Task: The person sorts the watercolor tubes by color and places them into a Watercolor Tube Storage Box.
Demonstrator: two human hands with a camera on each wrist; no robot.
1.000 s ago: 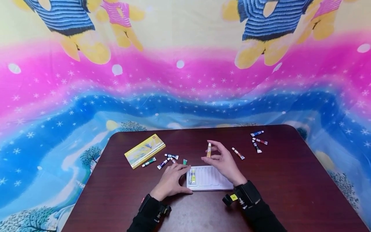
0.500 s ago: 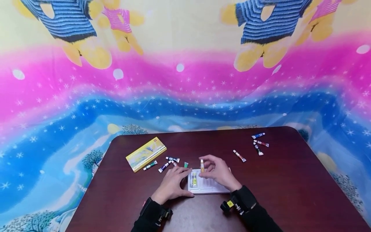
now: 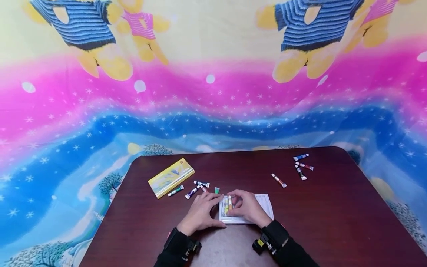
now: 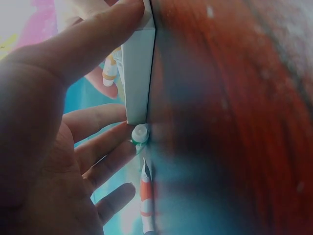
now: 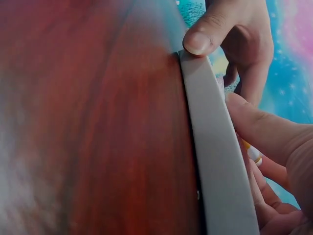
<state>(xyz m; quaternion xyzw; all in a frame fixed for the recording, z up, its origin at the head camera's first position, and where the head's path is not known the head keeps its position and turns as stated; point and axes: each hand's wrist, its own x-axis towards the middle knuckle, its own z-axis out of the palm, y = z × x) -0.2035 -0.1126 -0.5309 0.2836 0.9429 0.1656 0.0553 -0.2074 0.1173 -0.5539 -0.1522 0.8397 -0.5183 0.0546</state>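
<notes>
A white paint-tube tray (image 3: 267, 207) lies in front of me with a yellow paint tube (image 3: 226, 208) at its left end. My left hand (image 3: 201, 212) holds that end between thumb and fingers, the thumb at the near corner. Beside the yellow tube, my right hand (image 3: 248, 208) pinches an orange-yellow paint tube (image 3: 230, 201), down at the tray and cap away from me. Its white cap (image 4: 108, 76) shows past the tray's side wall in the left wrist view. The right fingers cover part of the tray's slots.
A yellow paint box (image 3: 171, 178) lies at the back left. Near it are a green tube (image 3: 176, 190), a purple tube (image 3: 192, 192) and others. Right of the tray lies a red-brown tube (image 3: 278, 180), with a blue tube (image 3: 301, 157) and others farther back.
My right hand has brought the orange-yellow tube left and down from above the tray to beside the yellow tube. The left hand stays at the tray's left end.
</notes>
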